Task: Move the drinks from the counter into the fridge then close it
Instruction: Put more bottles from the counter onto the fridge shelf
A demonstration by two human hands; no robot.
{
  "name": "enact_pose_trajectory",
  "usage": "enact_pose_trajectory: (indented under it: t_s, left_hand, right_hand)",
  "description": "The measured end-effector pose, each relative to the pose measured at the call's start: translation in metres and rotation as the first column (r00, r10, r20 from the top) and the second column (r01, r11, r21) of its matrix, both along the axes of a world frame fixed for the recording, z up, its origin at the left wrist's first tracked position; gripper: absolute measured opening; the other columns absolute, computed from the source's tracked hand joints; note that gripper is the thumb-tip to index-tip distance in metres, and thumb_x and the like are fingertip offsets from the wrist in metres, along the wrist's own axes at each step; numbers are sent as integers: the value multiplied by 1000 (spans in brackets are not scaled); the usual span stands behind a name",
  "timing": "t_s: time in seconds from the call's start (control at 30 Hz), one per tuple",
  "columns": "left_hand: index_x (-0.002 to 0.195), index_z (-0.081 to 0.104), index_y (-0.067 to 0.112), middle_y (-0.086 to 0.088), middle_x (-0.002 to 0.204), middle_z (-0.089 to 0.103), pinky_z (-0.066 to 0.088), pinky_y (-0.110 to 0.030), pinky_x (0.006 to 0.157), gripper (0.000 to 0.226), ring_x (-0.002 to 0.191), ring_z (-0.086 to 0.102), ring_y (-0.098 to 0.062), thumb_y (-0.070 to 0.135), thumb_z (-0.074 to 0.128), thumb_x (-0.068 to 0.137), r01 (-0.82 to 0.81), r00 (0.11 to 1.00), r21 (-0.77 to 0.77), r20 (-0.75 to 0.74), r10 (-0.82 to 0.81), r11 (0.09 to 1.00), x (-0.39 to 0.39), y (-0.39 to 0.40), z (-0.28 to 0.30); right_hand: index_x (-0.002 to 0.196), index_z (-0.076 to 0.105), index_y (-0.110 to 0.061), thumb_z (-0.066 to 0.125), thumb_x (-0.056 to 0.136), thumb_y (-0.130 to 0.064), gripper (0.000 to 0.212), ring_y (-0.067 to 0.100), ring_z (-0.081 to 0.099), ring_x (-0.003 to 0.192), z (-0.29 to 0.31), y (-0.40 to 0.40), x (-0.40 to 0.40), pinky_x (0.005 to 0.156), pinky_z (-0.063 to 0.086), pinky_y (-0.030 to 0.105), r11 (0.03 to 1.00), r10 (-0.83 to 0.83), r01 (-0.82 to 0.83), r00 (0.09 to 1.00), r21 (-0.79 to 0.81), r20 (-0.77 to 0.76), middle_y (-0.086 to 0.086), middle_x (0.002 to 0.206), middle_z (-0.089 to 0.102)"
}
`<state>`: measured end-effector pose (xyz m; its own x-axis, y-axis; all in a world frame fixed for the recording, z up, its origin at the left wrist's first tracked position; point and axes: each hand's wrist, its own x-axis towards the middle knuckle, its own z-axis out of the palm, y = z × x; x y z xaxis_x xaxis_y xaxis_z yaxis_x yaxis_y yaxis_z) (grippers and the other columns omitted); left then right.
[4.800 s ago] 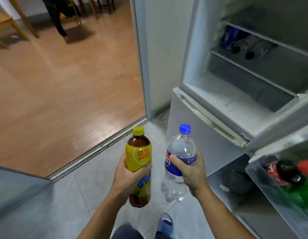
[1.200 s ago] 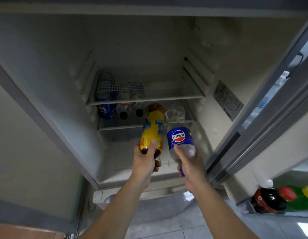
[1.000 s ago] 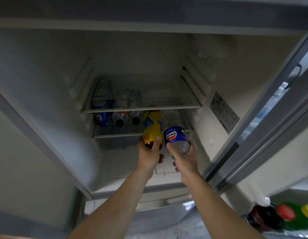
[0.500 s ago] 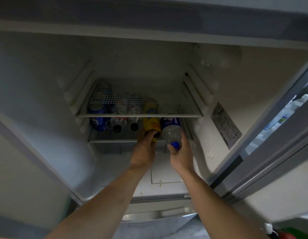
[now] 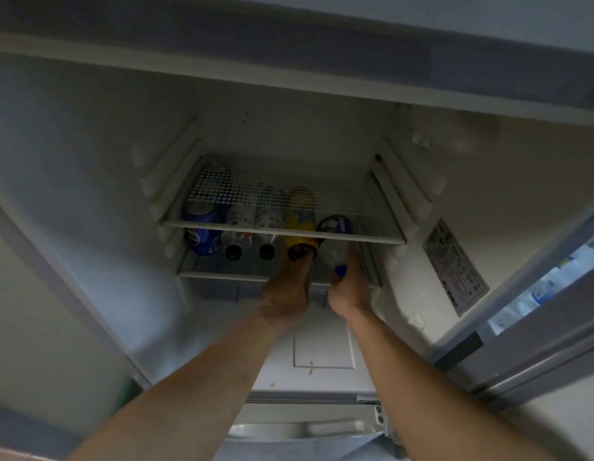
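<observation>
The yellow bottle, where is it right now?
The yellow bottle lies on the fridge's lower shelf, under the left hand, beside the Pepsi bottle.

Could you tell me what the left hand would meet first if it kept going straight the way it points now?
The yellow bottle: the left hand already touches its cap end, so going on would likely push it deeper along the lower shelf.

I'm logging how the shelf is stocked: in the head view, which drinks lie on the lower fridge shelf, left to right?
Blue Pepsi can → first black-capped bottle → second black-capped bottle → yellow-labelled tea bottle, at the left hand → blue-capped Pepsi bottle, at the right hand.
</observation>
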<state>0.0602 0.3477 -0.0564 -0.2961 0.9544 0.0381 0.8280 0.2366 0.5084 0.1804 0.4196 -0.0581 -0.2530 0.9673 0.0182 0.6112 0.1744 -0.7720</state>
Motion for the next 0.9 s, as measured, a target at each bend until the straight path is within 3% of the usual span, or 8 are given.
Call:
enact_pose_trajectory:
  t_s: [0.13, 0.2, 0.3, 0.4, 0.5, 0.63, 0.77, 0.9]
  left_hand:
    - [151, 24, 35, 2, 161, 24, 60, -35, 75, 65, 103, 67, -22, 25, 57, 96, -84, 996, 187, -22, 90, 979, 4, -36, -20]
    - [146, 38, 28, -3, 150, 41, 61, -36, 71, 57, 97, 69, -23, 17, 60, 94, -87, 996, 319, 16, 87, 944, 1, -55, -26]
    - [135, 55, 16, -9, 129, 58, 59, -36, 73, 46, 97, 67, -29, 4, 59, 92, -72, 994, 487, 103, 24, 870, -9, -79, -33]
    - [126, 60, 15, -6, 117, 62, 55, -32, 77, 37, 97, 64, -25, 2, 61, 91, -109, 977, 539, 212, -9, 836, -17, -99, -42]
    - [120, 62, 14, 0, 111, 61, 53, -26, 78, 29, 91, 61, -16, 5, 62, 92, -106, 951, 535, 301, -72, 838, -10, -123, -60]
    - [121, 62, 17, 8, 107, 60, 50, -17, 72, 27, 88, 59, -9, 13, 61, 95, -85, 939, 423, 336, -69, 902, 10, -162, -89]
    - [121, 63, 15, 5, 105, 61, 53, -27, 73, 27, 86, 60, -13, 9, 61, 94, -59, 910, 349, 403, -93, 935, 35, -198, -107]
    - [123, 61, 17, 2, 109, 59, 53, -37, 82, 27, 92, 59, -18, 13, 59, 96, 9, 868, 204, 484, -109, 979, 67, -235, -125]
  right_hand:
    - [156, 24, -22, 63, 94, -21, 74, 31, 51, 132, -1, -18, 0, 100, 48, 37, 990, -113, 114, 994, 80, -9, 10, 155, 40]
    - [149, 37, -18, 72, 87, -22, 71, 32, 51, 128, -2, -37, -1, 95, 48, 34, 976, -163, 169, 985, 138, -54, 12, 149, 42]
    - [143, 44, -17, 73, 85, -23, 65, 25, 48, 127, -8, -68, 1, 99, 48, 34, 968, -189, 210, 970, 135, -154, 10, 146, 41]
    - [131, 56, -17, 69, 89, -24, 44, 17, 55, 114, -19, -98, 5, 84, 46, 19, 963, -214, 242, 953, 114, -214, 2, 127, 54]
    - [113, 64, -16, 66, 92, -27, 24, 17, 61, 100, -37, -128, 16, 77, 52, 23, 961, -244, 267, 943, 76, -225, 0, 109, 62]
    - [112, 65, -17, 64, 94, -35, 26, 14, 62, 96, -63, -174, 44, 84, 52, 28, 944, -327, 330, 935, 6, -135, -1, 110, 63]
    - [90, 62, -25, 64, 94, -31, 8, 8, 58, 77, -80, -221, 83, 78, 48, 26, 917, -399, 390, 902, -85, -164, -9, 83, 60]
    - [108, 66, -12, 63, 94, -34, 26, 18, 63, 92, -97, -277, 134, 88, 53, 35, 828, -552, 522, 823, -203, -136, 3, 100, 66]
